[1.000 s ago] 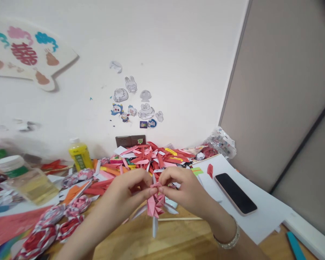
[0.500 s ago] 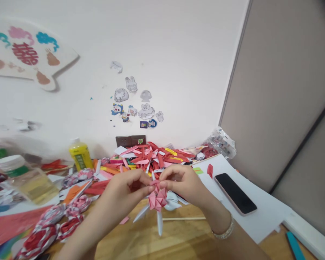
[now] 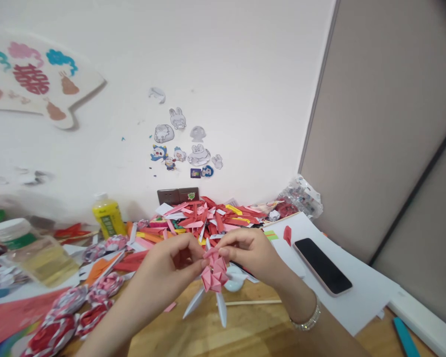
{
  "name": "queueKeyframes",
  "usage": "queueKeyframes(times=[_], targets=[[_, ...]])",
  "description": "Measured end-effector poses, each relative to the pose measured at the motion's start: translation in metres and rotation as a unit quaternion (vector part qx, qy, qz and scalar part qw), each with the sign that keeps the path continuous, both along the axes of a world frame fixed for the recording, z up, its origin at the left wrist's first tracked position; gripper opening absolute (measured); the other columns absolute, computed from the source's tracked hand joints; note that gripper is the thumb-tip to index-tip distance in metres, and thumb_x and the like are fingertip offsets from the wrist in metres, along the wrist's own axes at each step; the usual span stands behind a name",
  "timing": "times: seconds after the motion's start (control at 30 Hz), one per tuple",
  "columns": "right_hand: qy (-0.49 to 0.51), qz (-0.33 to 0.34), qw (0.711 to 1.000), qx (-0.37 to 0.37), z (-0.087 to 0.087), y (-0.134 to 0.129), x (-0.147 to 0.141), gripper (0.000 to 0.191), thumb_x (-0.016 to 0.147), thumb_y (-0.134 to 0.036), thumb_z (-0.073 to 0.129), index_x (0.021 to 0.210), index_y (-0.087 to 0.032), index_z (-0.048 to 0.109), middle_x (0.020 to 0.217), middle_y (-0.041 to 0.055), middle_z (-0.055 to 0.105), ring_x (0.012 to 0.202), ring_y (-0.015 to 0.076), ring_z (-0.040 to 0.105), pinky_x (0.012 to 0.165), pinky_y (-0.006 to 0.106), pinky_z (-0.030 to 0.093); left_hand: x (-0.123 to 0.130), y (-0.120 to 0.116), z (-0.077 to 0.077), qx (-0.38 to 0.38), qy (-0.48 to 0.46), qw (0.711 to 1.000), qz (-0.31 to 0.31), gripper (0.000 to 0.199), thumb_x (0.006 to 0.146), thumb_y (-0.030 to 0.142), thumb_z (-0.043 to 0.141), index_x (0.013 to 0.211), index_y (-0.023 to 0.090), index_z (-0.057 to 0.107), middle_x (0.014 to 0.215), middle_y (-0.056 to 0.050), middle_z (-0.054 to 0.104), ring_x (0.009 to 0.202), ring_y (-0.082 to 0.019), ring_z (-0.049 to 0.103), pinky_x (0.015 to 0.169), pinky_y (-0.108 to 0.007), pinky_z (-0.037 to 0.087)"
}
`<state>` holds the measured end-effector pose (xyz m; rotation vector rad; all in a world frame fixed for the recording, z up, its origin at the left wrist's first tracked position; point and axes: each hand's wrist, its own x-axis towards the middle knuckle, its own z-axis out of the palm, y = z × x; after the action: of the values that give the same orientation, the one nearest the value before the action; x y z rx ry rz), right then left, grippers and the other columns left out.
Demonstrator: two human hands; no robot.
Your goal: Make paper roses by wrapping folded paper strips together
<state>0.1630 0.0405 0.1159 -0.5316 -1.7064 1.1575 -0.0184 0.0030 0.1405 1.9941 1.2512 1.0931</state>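
Note:
Between my two hands is a pink folded-paper flower (image 3: 214, 275) with long pale petals or points, two of them hanging down toward the table. My left hand (image 3: 178, 263) pinches its upper left side with thumb and forefinger. From the right, my right hand (image 3: 250, 254), with a sparkling bracelet on the wrist, pinches the top edge. The fingertips of both hands nearly meet there and hide part of the folds. A pale rounded thing (image 3: 235, 283) lies behind the flower, partly covered. Below it a thin wooden stick (image 3: 252, 302) rests on the table.
A heap of folded red, pink and yellow paper strips (image 3: 208, 218) lies against the wall. Left are a yellow bottle (image 3: 109, 216), a tilted jar of yellowish liquid (image 3: 48, 263) and red-white paper roses (image 3: 52, 332). Right are a phone (image 3: 322, 266) on white paper (image 3: 364, 292) and a teal tool (image 3: 406, 337).
The flower has tilted slightly and shifted a little left, its lower pale points swinging right. Both hands keep their pinch. The camera view has moved slightly.

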Motion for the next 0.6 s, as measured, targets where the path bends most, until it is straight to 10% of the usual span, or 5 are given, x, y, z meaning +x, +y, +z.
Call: queueKeyframes(times=[0.6], targets=[[-0.092, -0.026, 0.994, 0.048, -0.0027, -0.0037, -0.0015, 0.008, 0.082, -0.018, 0.056, 0.081, -0.017, 0.064, 0.077, 0.0007, 0.062, 0.071, 0.0126, 0.056, 0.065, 0.022, 0.044, -0.0013, 0.0033, 0.0045, -0.036, 0.045, 0.998, 0.002, 0.008, 0.07, 0.023, 0.06, 0.066, 0.019, 0.067, 0.06, 0.002, 0.067, 0.056, -0.014, 0.06, 0.052, -0.02, 0.046]])
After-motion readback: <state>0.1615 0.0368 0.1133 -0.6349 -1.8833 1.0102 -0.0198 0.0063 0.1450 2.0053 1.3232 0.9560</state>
